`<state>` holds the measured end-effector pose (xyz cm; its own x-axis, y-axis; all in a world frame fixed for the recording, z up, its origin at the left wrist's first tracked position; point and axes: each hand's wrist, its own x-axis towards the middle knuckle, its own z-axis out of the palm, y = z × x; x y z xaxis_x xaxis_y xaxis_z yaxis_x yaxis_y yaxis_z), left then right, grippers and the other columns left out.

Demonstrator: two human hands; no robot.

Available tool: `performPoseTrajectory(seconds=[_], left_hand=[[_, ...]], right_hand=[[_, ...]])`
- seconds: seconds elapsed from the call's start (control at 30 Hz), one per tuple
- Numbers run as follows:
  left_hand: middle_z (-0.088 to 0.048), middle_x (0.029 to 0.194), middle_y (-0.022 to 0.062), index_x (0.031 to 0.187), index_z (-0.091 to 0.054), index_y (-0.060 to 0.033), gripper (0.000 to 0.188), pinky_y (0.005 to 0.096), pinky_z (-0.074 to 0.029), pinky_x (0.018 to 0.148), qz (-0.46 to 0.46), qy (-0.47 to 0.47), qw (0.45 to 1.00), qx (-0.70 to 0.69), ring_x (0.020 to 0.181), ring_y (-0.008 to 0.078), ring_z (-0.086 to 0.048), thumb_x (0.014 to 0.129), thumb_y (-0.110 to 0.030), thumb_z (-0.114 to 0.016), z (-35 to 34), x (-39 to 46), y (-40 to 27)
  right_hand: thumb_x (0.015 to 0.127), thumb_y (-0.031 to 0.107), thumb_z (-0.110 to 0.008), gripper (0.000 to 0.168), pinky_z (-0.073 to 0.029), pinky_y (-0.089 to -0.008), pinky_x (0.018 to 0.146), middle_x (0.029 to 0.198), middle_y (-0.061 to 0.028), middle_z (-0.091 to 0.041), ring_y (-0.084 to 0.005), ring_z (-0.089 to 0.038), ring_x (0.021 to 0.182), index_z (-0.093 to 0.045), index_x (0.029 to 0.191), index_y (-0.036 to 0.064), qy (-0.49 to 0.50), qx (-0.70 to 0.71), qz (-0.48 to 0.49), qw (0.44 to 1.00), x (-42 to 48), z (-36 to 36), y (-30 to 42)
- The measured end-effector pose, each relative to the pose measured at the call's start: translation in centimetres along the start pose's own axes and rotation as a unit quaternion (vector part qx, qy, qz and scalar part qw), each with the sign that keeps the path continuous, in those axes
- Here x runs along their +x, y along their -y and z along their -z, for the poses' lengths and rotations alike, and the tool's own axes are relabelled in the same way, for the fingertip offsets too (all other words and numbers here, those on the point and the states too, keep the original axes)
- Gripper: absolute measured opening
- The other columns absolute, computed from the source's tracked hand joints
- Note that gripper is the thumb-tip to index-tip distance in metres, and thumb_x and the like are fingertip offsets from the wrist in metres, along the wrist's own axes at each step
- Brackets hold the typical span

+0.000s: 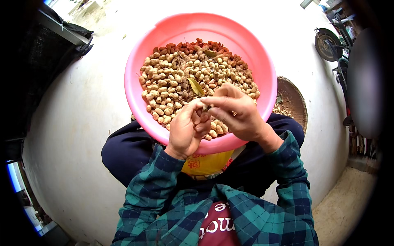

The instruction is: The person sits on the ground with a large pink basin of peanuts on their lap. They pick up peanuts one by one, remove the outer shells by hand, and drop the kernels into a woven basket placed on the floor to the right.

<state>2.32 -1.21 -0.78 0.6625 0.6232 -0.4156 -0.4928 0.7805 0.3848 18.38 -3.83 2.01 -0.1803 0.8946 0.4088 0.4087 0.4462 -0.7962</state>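
A pink plastic basin rests at my lap, holding a heap of unshelled peanuts. Over its near part my left hand is closed on a small pale piece, probably a peanut, partly hidden by the fingers. My right hand meets it from the right, its thumb and fingertips at the same piece; whether it grips it I cannot tell. A yellowish leaf lies on the peanuts just beyond my fingertips, and a darker leaf is farther back. Reddish peanuts line the far side.
Right of the basin, partly behind my knee, stands a round brown basket with small pale pieces inside. A yellow bag with printing lies under the basin's near edge. A wheeled vehicle stands at the far right.
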Motion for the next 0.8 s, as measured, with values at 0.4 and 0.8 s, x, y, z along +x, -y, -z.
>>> performPoseTrajectory(seconds=[0.4, 0.8], left_hand=[[-0.043, 0.064, -0.0013, 0.096, -0.053, -0.0024, 0.022, 0.0176, -0.024, 0.041, -0.039, -0.022, 0.995, 0.088, 0.049, 0.0058, -0.035, 0.095, -0.019, -0.038, 0.3, -0.6, -1.2], [-0.045, 0.064, -0.0036, 0.09, -0.049, -0.0095, 0.021, 0.0151, -0.026, 0.042, -0.044, -0.034, 0.964, 0.261, 0.05, 0.0028, -0.036, 0.095, -0.029, -0.043, -0.4, -0.8, -0.7]], right_hand=[[0.071, 0.021, -0.065, 0.024, -0.048, -0.0347, 0.055, 0.055, -0.012, -0.058, -0.0248, -0.058, 0.052, -0.061, 0.063, -0.002, 0.18, -0.046, -0.3, 0.936, -0.8, 1.9, -0.3], [0.073, 0.011, -0.068, 0.017, -0.038, -0.0221, 0.048, 0.073, -0.0012, -0.056, -0.006, -0.044, 0.055, -0.06, 0.086, 0.002, 0.108, -0.031, -0.271, 0.956, 0.6, 2.1, 0.8]])
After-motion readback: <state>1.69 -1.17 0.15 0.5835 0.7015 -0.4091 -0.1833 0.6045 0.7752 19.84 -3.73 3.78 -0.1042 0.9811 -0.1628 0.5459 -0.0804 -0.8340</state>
